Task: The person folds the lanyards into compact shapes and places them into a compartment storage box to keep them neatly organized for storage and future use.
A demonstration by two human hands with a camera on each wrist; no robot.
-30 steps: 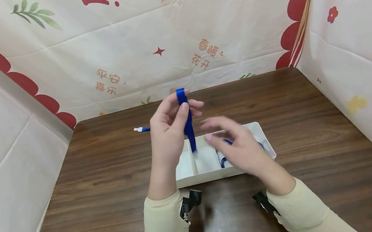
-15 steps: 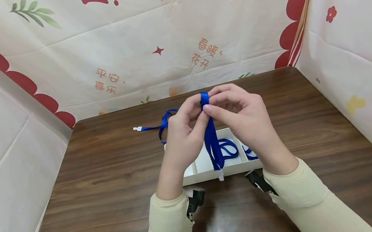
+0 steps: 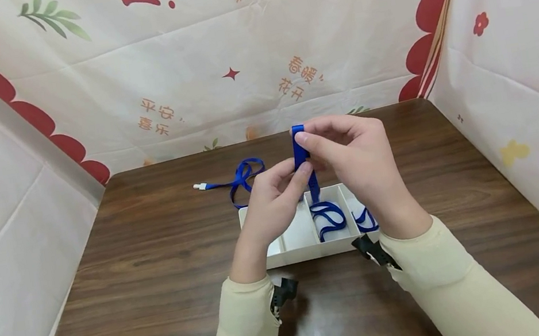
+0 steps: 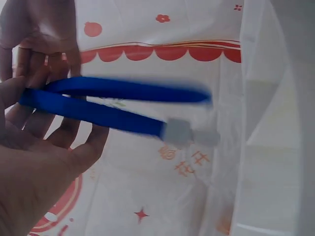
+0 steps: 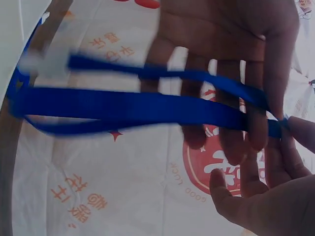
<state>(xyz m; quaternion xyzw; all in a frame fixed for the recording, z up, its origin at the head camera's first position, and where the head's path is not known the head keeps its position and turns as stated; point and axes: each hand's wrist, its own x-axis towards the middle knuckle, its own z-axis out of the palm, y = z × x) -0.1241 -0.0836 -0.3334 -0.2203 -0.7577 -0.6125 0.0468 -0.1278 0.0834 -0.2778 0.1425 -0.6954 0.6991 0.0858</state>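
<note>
Between both hands, above a white divided tray (image 3: 290,256), hangs a folded blue lanyard (image 3: 300,153). My right hand (image 3: 359,154) pinches its upper end between thumb and fingers. Just below, my left hand (image 3: 273,207) pinches the folded strap with thumb and index finger. In the left wrist view the strap ends in a white plastic clip (image 4: 179,132), somewhat blurred. Strands of the strap (image 5: 147,105) hang past my right fingers in the right wrist view. One coiled blue lanyard (image 3: 329,218) lies in a tray compartment, and another coil (image 3: 366,221) occupies the compartment to its right, partly behind my right hand.
A loose blue lanyard (image 3: 244,180) with a white clip (image 3: 200,187) lies on the dark wood table (image 3: 150,278), behind and left of the tray. Printed white cloth (image 3: 200,56) walls in the table at the back and sides.
My right hand came in from the right and took hold of the lanyard's top. Since then it has risen slightly, while my left hand's grip has slid lower on the strap.
</note>
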